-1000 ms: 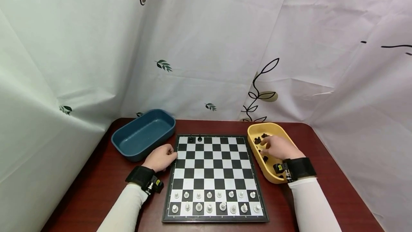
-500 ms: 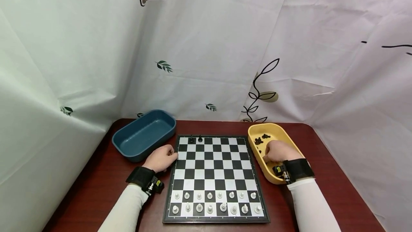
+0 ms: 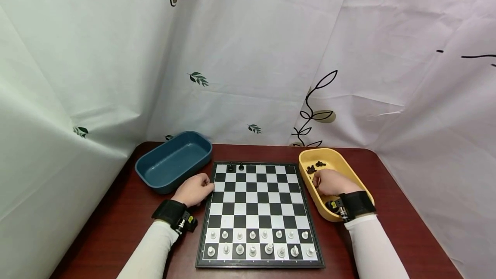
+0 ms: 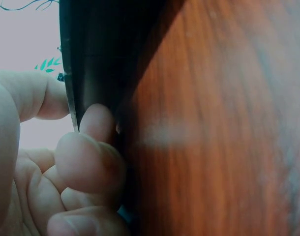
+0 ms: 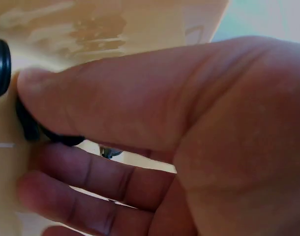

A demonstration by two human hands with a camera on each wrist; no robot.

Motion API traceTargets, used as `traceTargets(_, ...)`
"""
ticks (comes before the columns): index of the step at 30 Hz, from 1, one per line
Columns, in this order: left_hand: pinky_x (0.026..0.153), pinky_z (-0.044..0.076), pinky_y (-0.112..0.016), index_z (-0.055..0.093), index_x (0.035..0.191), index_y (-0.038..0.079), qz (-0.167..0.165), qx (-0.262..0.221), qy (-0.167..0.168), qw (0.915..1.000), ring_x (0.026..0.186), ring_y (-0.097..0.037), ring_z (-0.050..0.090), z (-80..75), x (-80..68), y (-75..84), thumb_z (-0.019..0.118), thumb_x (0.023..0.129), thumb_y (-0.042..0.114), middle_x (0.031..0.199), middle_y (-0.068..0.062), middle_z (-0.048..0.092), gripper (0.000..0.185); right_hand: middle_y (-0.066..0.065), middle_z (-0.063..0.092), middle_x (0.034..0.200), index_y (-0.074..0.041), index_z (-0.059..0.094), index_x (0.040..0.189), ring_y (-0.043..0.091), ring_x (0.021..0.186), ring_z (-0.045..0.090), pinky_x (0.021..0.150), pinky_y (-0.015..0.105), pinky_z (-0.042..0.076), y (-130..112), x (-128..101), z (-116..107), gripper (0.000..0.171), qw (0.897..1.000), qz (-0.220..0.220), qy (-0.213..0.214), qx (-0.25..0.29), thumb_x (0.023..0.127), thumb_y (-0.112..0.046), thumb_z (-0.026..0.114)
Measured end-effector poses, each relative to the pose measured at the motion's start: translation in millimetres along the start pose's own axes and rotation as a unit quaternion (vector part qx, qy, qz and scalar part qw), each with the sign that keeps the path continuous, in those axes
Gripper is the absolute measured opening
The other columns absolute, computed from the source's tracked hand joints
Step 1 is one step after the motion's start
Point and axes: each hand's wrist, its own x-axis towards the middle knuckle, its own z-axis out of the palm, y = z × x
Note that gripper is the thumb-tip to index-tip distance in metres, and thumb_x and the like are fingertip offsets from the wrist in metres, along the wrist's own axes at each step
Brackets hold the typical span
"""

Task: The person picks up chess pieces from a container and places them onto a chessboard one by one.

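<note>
My R hand (image 3: 334, 183) pinches a black piece (image 5: 27, 120) thumb-to-index in the tub (image 3: 327, 153); long axis approx along fingers, facing unclear on cam; tub rim near, L of tips; L hand (image 3: 192, 190) grips board (image 3: 257, 197) edge

Right hand (image 3: 335, 182) pinches a black piece (image 5: 64, 137), mostly hidden, down in the yellow tray (image 3: 328, 154); loose black pieces (image 3: 311, 170) huddle toward its far end. And here's the checkered board (image 3: 252, 197), flat, left edge gripped by the left hand (image 3: 193, 190)! White pieces (image 3: 252, 251) stand in the two near rows, a black pair (image 3: 230, 167) far left.
</note>
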Motion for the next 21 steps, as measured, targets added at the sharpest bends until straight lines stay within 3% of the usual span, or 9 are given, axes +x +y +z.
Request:
traceTargets(8, 0.053, 0.047, -0.036, 0.063, 0.086, 0.016, 0.004, -0.004, -0.002, 1.0000, 0.047, -0.021, 0.059, 0.4, -0.7, -0.8, 0.064, 0.101, 0.030, 0.062, -0.002, 0.059, 0.021, -0.003, 0.062, 0.079, -0.016, 0.066, 0.082, 0.016, 0.071, 0.055, 0.065, 0.033, 0.045, 1, -1, 2, 0.025, 1.000, 0.000, 0.002, 0.009, 0.073, 0.008, 0.062)
traceTargets(13, 0.052, 0.046, -0.036, 0.063, 0.086, 0.016, 0.005, -0.005, -0.001, 1.0000, 0.047, -0.021, 0.059, 0.4, -0.9, -1.0, 0.065, 0.101, 0.030, 0.062, -0.002, 0.059, 0.021, -0.001, 0.065, 0.086, -0.013, 0.068, 0.087, 0.018, 0.077, 0.057, 0.071, 0.036, 0.048, 5, -2, 0, 0.022, 1.000, 0.013, 0.009, 0.016, 0.077, 0.007, 0.067)
traceTargets(21, 0.052, 0.047, -0.036, 0.063, 0.086, 0.016, 0.003, -0.005, 0.000, 1.0000, 0.047, -0.021, 0.059, -1.0, -1.6, 0.7, 0.064, 0.101, 0.029, 0.062, -0.002, 0.058, 0.020, -0.001, 0.062, 0.080, -0.011, 0.068, 0.089, 0.017, 0.072, 0.055, 0.069, 0.036, 0.045, 13, 1, -2, 0.013, 0.997, 0.001, 0.072, 0.010, 0.087, 0.001, 0.071)
